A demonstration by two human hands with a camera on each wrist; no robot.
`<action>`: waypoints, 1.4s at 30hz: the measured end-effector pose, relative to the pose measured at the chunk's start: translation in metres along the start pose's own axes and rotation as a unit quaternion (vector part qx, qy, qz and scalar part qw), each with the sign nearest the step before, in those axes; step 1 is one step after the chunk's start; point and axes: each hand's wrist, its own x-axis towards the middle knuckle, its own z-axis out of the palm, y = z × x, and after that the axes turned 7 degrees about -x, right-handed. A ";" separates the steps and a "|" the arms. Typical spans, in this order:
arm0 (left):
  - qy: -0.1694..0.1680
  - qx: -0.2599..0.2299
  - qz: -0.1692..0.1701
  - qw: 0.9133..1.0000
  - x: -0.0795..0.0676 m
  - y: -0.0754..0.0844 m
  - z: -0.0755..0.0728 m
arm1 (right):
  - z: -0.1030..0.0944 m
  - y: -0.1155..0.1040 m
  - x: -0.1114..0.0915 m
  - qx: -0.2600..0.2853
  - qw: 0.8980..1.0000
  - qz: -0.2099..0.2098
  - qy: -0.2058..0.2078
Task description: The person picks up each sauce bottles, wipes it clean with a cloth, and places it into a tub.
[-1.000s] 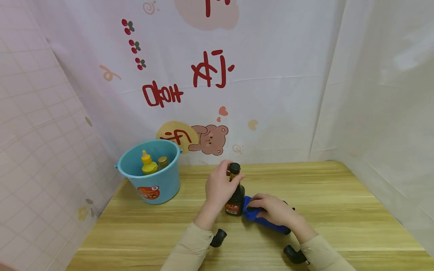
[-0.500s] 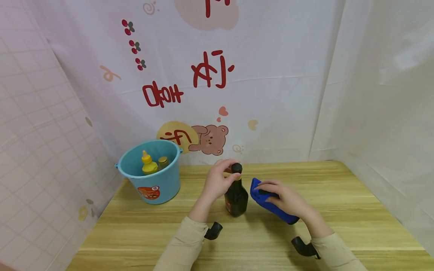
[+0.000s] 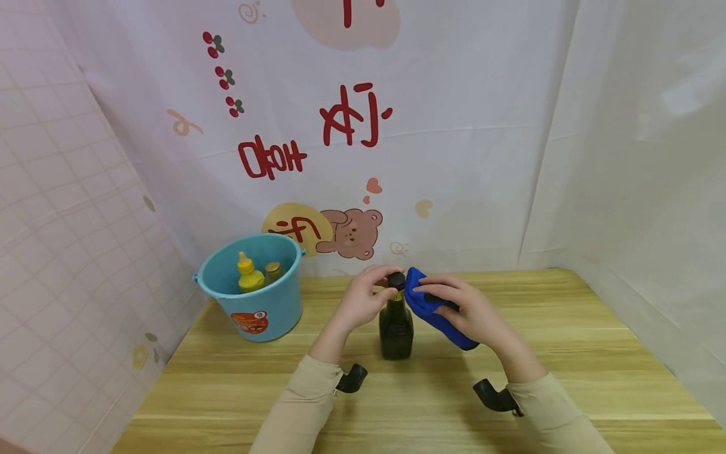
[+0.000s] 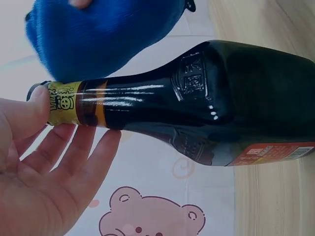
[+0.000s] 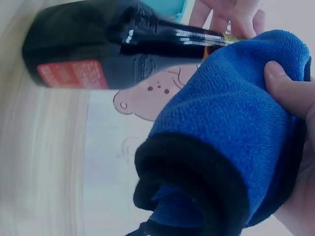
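Wooden table (image 3: 567, 353): left hand (image 3: 363, 302) pinches bottle (image 3: 396, 331) neck; right hand (image 3: 471, 312) grip clutches blue cloth (image 3: 422, 309).

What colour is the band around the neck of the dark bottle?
Yellow with an orange stripe below it, on the bottle; the neck band shows best in the left wrist view.

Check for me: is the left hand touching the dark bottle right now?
Touching. The left wrist view shows the left hand with its thumb pressed on the yellow neck band of the dark bottle and fingertips against the neck below.
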 end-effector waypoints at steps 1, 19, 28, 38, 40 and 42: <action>-0.001 -0.001 0.000 1.000 0.000 0.000 0.000 | 0.000 -0.001 0.002 -0.001 1.000 -0.001 0.002; -0.004 -0.013 0.000 1.000 -0.002 -0.004 0.002 | 0.020 0.001 -0.018 -0.011 0.994 0.002 -0.110; -0.003 -0.019 -0.001 1.000 -0.002 -0.004 0.003 | 0.026 0.013 -0.036 0.014 0.992 -0.001 -0.128; 0.001 -0.010 0.004 1.000 -0.003 -0.004 0.003 | 0.033 0.024 -0.042 0.037 0.989 -0.005 -0.147; 0.004 -0.007 0.007 1.000 -0.002 -0.004 0.003 | 0.036 0.025 -0.043 0.026 0.988 -0.012 -0.155; 0.006 -0.006 0.007 1.000 -0.003 -0.004 0.004 | 0.040 0.026 -0.045 0.015 0.985 -0.017 -0.168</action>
